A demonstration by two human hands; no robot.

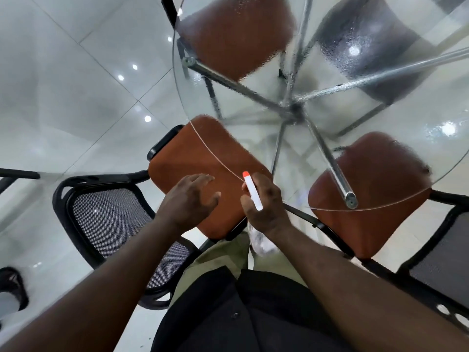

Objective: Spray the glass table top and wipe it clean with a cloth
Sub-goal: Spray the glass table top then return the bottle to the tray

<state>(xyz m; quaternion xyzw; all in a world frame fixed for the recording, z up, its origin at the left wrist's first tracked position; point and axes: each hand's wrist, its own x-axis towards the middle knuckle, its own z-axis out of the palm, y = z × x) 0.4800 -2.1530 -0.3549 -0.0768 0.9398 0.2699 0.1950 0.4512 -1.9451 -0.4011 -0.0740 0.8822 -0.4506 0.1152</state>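
Your right hand [264, 204] is curling its fingers round the neck of a spray bottle [252, 190], the white head lying across your knuckles, the orange nozzle tip pointing toward the table and the clear body hanging below your palm. Your left hand [189, 199] is holding nothing, its fingers spread and relaxed just beside the right. It is hovering over an orange chair seat [187, 158], and whether it is touching the seat cannot be told. The round glass table top [243, 102] is lying just ahead of both hands, its thin rim passing right at the nozzle, and fine droplets are covering much of it. Chrome legs [327, 153] are showing through the glass, meeting under its middle. A second orange seat [368, 179] is sitting half under the rim on your right; another orange seat [233, 34] and a dark seat [368, 39] are showing through the far side. Black mesh backrests [106, 219] are flanking you closely, while glossy white floor tiles [76, 72] are opening out on the left.
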